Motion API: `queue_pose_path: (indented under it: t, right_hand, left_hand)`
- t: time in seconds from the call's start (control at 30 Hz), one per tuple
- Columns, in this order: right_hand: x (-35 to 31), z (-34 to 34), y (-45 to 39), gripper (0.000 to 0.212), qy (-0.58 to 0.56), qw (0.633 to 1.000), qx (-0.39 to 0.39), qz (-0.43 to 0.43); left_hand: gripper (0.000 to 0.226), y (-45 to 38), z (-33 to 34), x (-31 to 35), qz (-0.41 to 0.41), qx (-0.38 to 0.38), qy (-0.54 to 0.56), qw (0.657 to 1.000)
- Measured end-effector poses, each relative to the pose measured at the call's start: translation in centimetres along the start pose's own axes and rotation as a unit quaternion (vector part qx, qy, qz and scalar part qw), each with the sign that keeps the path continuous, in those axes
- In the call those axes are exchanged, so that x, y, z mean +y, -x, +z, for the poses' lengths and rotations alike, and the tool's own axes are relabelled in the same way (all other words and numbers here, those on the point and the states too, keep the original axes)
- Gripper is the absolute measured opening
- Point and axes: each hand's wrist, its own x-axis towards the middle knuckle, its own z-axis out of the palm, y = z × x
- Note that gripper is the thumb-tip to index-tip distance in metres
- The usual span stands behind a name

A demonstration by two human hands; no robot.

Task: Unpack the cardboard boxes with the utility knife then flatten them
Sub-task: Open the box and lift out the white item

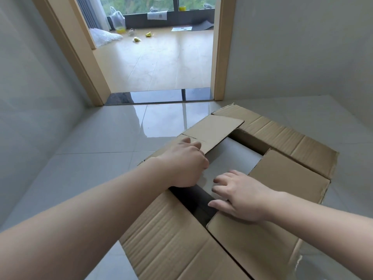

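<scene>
A large brown cardboard box (pixel 282 138) stands open on the grey tiled floor in front of me, its flaps spread outward. A pale grey flat item (pixel 232 156) lies inside it. My left hand (pixel 183 164) reaches into the opening from the left, its fingers curled over the edge of the left flap (pixel 214 130). My right hand (pixel 240 197) lies with fingers spread on the pale item and on the near right flap (pixel 252 239). No utility knife is in view.
Grey walls close in on the left and right. A wooden-framed doorway (pixel 219 57) straight ahead leads to a room with a light wood floor, where a plastic bag (pixel 118 21), small yellow scraps and papers lie near a window.
</scene>
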Motion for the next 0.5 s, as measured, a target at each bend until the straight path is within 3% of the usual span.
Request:
queue_pose_path:
  t: [0.17,0.3,0.4,0.5]
  right_hand:
    - [0.3,-1.5,-1.4,0.099,-0.025,1.000,0.006,0.016]
    - [0.0,-2.0,-2.8,0.090,-0.031,0.999,0.012,0.016]
    - [-0.4,-2.1,-3.6,0.092,-0.040,0.999,0.008,0.019]
    - [-0.6,-2.1,-4.5,0.093,-0.052,0.998,0.006,0.019]
  left_hand:
    - [0.026,1.6,-3.2,-3.6,-0.080,0.064,0.003,0.995]
    - [0.027,2.8,-4.0,-6.8,-0.174,0.092,-0.015,0.980]
    - [0.026,3.4,-2.6,-8.3,-0.252,0.071,-0.004,0.965]
    - [0.046,3.7,-0.2,-9.1,-0.289,0.017,0.019,0.957]
